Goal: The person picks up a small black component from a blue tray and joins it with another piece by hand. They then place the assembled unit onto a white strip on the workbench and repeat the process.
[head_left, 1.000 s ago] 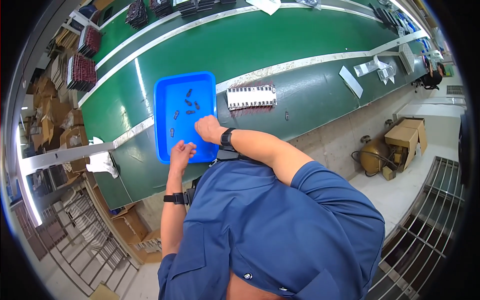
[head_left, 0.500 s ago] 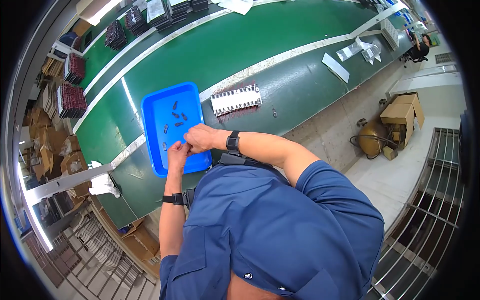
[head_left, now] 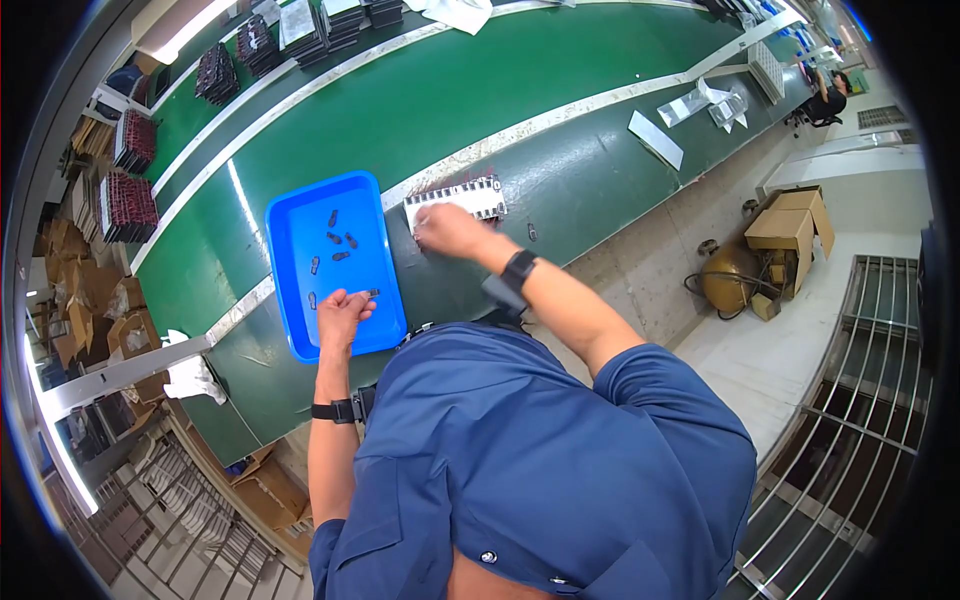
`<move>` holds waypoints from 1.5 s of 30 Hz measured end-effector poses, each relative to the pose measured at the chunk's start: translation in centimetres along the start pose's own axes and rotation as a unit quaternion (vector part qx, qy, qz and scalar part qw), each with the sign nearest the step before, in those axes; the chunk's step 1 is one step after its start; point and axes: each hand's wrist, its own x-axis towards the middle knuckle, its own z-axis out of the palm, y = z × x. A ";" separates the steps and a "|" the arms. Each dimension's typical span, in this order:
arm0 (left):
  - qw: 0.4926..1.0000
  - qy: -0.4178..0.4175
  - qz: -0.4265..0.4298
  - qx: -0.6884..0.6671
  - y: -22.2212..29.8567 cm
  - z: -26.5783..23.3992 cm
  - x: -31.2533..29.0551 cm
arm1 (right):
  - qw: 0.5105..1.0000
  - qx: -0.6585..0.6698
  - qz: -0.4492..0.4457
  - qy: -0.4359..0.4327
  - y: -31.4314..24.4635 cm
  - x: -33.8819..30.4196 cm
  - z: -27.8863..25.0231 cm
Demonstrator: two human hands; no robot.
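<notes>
My left hand (head_left: 341, 318) is over the near part of a blue plastic tray (head_left: 370, 225), its fingers pinching a small dark part (head_left: 373, 293). Several similar small dark parts (head_left: 334, 238) lie scattered on the tray floor. To the right of the tray rests a white strip-like board (head_left: 468, 204) with dark pieces lined along its edges and thin reddish wires sticking out. Over the left end of that board is my right hand (head_left: 447, 230), fingers bent together; whatever is between them is hidden.
One loose dark part (head_left: 532, 232) lies on the green bench right of the board. Farther right are a white sheet (head_left: 655, 140) and clear plastic packaging (head_left: 725, 105). Stacks of dark wired boards (head_left: 128, 207) stand at the left. A person (head_left: 828, 100) sits at the far right.
My right hand has left my left hand and moved right, from the tray to the white board. The left hand stays over the tray, with a dark part now visible in its fingers.
</notes>
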 end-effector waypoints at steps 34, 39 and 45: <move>0.998 -0.055 0.006 0.007 1.6 1.2 0.4 | 0.973 -0.200 0.018 -0.112 13.5 2.4 -12.8; 0.999 -0.023 -0.016 0.038 3.3 2.5 -1.0 | 0.976 -0.208 -0.008 -0.068 12.5 2.5 -14.1; 0.999 -0.031 0.000 0.017 4.0 4.2 -1.6 | 0.973 -0.207 0.012 -0.100 12.4 2.2 -15.7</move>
